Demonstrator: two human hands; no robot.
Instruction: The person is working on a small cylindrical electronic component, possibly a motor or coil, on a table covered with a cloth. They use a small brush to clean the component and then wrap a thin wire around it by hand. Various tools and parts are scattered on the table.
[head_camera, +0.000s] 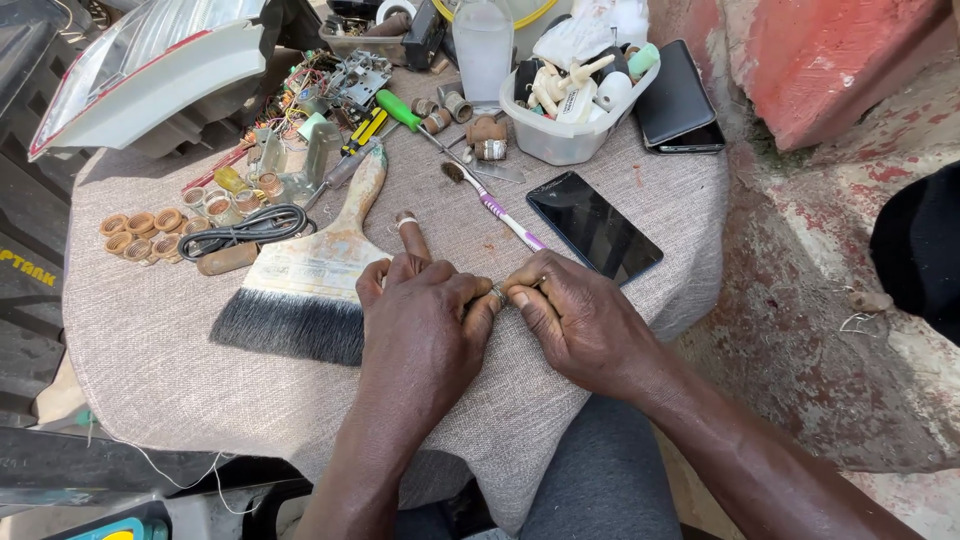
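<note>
At centre of the cloth-covered table (150, 350), both hands meet over a small metal ring-like part (497, 293). Left hand (420, 325) and right hand (575, 320) pinch it between thumb and fingertips, one from each side; grip is clenched on the part, knuckles nearly touching.

Risks, as judged:
- Part is tiny and mostly hidden by the fingers. A slip w/ either pinch could drop it onto the cloth or off the near edge into the lap.
- Smartphone (594, 226) lies just beside the right hand, screen up. A sudden jerk of that hand could knock or scratch it.
- Wide paintbrush (305, 285) lies just beside the left hand; its bristles could catch a dropped part and hide it.
- Toothbrush (495, 205) lies near, beyond the hands.

Part appearance: small, greyish, shiny, approx. ring-shaped; only a sliver shows between the fingertips. Exact form cannot be told. Similar copper-wound coils (140, 232) sit well apart, at left.
</note>
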